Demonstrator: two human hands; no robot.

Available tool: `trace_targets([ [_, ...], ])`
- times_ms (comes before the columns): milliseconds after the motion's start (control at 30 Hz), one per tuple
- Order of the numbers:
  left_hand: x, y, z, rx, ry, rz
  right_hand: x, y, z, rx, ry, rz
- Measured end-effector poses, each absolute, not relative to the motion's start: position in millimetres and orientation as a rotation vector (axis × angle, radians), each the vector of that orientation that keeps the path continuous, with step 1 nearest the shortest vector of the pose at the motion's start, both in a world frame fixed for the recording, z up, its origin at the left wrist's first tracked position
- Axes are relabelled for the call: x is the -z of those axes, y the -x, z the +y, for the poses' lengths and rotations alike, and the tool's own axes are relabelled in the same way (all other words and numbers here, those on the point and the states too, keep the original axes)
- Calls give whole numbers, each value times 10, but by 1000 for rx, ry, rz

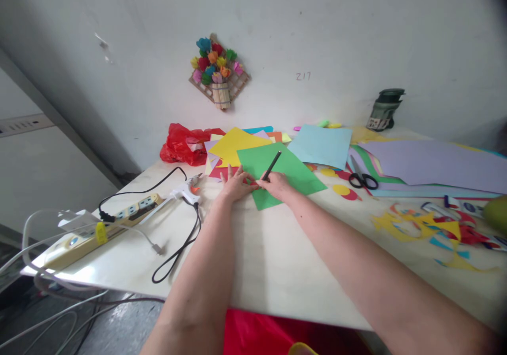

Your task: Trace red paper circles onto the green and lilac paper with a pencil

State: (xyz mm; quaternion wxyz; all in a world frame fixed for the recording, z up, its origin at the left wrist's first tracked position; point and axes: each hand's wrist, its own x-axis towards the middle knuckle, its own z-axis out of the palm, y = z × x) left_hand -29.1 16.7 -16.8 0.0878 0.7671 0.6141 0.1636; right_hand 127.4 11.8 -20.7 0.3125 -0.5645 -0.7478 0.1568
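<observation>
A green sheet of paper lies at the middle of the table. My right hand is closed round a black pen, its tip low over the sheet's left part and its upper end leaning to the right. My left hand rests at the sheet's left edge with its fingers spread. Close to the fingertips of both hands is a small red piece, mostly covered by them. A yellow sheet lies just behind, partly under the green one.
Left are a glue gun, its black cable and a power strip. Right are scissors, purple sheets, paper scraps and yellow and red circles. Behind stand a red bag, a light blue sheet and a bottle.
</observation>
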Motion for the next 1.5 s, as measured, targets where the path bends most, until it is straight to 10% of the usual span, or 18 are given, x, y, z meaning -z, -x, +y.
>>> trace_targets([
  [1500, 252, 301, 223, -557, -2284, 1834, 390, -1321, 335, -455, 1524, -1727],
])
